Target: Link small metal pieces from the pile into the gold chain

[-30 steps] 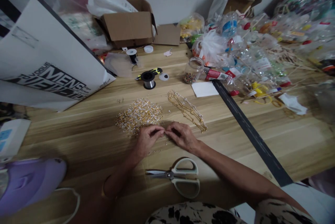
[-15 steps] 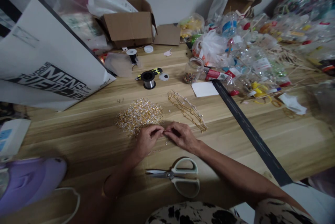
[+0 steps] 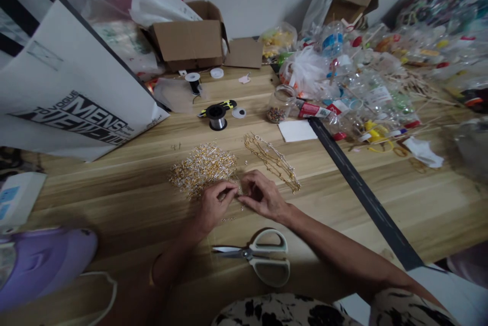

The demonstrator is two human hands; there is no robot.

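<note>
My left hand (image 3: pixel 217 204) is closed in a pinch at its fingertips, on something too small to make out. Close beside it, my right hand (image 3: pixel 265 196) has its thumb and index finger apart, the thumb tip near the left fingertips. A tiny shiny piece (image 3: pixel 242 208) shows just below the hands. Behind my left hand lies a heap of small gold and silver metal pieces (image 3: pixel 206 166). Several gold and silver chains (image 3: pixel 274 160) are stretched out beyond my right hand. A short bit of chain (image 3: pixel 227 219) rests on the wood near my left wrist.
Open scissors (image 3: pixel 253 255) with pale handles lie in front of me. Wire spools (image 3: pixel 217 118), yellow-black pliers (image 3: pixel 229 105) and a jar of beads (image 3: pixel 280 105) stand farther back. Plastic bottles (image 3: pixel 377 94) pile up at right; a white bag (image 3: pixel 76 97) and purple object (image 3: pixel 49 265) are left.
The right thumb and index finger, pinched together against the left fingertips before, have spread apart. My left hand keeps its pinch in nearly the same place.
</note>
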